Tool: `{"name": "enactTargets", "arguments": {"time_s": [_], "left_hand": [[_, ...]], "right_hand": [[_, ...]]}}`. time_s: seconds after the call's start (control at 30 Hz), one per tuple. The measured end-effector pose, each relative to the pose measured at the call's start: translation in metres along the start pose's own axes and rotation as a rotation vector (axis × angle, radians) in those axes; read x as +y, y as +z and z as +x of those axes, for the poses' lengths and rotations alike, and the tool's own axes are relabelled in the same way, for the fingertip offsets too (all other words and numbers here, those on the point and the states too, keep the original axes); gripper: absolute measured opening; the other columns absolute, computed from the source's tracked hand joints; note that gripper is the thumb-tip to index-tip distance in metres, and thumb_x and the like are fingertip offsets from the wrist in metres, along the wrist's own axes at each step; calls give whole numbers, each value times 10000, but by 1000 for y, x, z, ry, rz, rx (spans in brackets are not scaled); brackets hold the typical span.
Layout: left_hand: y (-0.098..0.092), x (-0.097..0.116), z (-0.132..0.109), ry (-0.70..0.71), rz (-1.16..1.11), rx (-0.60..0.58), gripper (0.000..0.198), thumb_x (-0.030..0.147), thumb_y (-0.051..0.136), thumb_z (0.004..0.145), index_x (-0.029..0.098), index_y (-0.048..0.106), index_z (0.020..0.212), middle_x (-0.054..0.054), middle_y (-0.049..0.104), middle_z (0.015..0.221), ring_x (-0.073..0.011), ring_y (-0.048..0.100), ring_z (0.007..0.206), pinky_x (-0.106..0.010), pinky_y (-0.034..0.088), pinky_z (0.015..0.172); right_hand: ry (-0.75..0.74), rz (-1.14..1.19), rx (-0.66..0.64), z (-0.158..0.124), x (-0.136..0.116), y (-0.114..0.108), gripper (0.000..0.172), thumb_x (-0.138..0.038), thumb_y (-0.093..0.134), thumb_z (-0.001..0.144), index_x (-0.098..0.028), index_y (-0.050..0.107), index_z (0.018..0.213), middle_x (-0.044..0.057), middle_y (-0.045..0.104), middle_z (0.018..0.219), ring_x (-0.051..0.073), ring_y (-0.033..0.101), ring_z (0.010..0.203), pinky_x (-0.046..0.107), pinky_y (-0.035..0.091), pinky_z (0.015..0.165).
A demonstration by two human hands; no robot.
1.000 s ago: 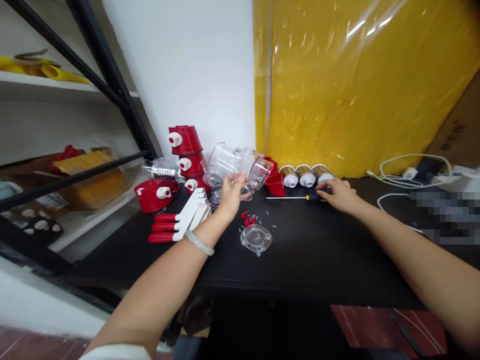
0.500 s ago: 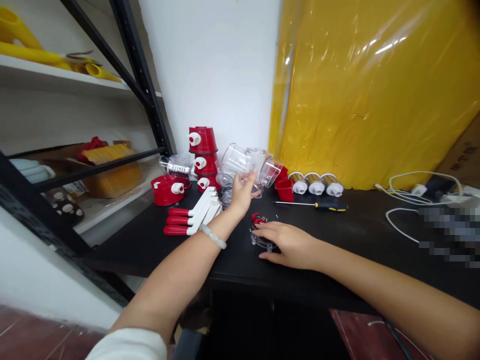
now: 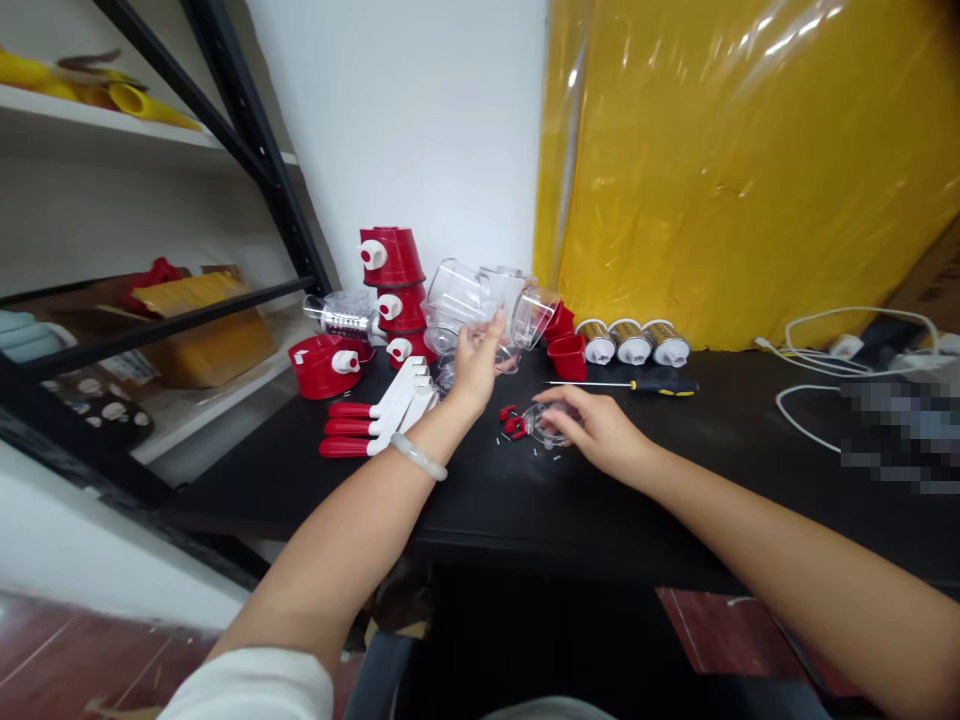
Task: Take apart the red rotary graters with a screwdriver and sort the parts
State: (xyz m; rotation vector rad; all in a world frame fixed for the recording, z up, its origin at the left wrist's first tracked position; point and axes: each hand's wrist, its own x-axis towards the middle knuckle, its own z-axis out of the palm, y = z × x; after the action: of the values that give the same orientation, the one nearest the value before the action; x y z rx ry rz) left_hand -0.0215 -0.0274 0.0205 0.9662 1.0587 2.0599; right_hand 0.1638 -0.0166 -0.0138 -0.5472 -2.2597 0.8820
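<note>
My left hand (image 3: 476, 368) reaches into a group of transparent plastic housings (image 3: 456, 290), with its thumb and fingers closed around part of one. Exactly which piece it grips is hard to make out through the clear plastic. My right hand (image 3: 596, 428) curls its fingers over a small clear round plastic part (image 3: 541, 424) on the black table. Small red pieces (image 3: 514, 424) lie against that part's left side, and several tiny screws (image 3: 536, 452) are scattered just in front. White crank handles with red grips (image 3: 375, 420) lie left of my left hand.
Red bases (image 3: 394, 258) stand stacked behind the handles, with another red base (image 3: 324, 367) to the left. A screwdriver (image 3: 664, 387), red hoppers (image 3: 568, 355) and grater drums (image 3: 634, 345) lie at back right. White cables (image 3: 810, 390) trail across the right side.
My right hand has moved away from me with the clear round part, uncovering the screws. My left hand stays among the clear housings. The camera view has shifted slightly.
</note>
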Motion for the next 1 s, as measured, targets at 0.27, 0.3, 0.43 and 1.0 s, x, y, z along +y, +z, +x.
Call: {"name": "enactTargets", "arguments": {"time_s": [0.27,0.3,0.43,1.0], "left_hand": [[-2,-4,5,-3,-6,-22,541,565,759,643,227,495,971,-54,571,1010,-195,629,908,-337,590,704],[-3,-5,6,-5,-7,-21,543,567,759,643,226,496,973,-54,571,1014,-194,628,906,-340,591,706],[-4,-5,7,-8,0,-13,548,577,759,634,221,499,960,-48,568,1006,-189,625,892,-353,596,704],[-4,-4,-1,20,109,-43,550,565,758,635,223,490,973,-47,529,1075,-184,612,953,-343,586,712]], "right_hand": [[510,468,106,14,6,-9,94,-273,503,949,-186,537,955,-38,621,592,128,622,385,215,510,338],[546,487,92,15,5,-10,81,-248,486,959,-183,532,941,-44,611,571,120,612,369,198,497,329],[617,518,25,15,4,-12,71,-210,494,964,-173,531,915,-56,587,535,96,588,340,154,452,299],[497,600,156,20,18,-19,49,-237,488,948,-216,458,981,-66,574,680,73,590,390,151,442,315]]}}
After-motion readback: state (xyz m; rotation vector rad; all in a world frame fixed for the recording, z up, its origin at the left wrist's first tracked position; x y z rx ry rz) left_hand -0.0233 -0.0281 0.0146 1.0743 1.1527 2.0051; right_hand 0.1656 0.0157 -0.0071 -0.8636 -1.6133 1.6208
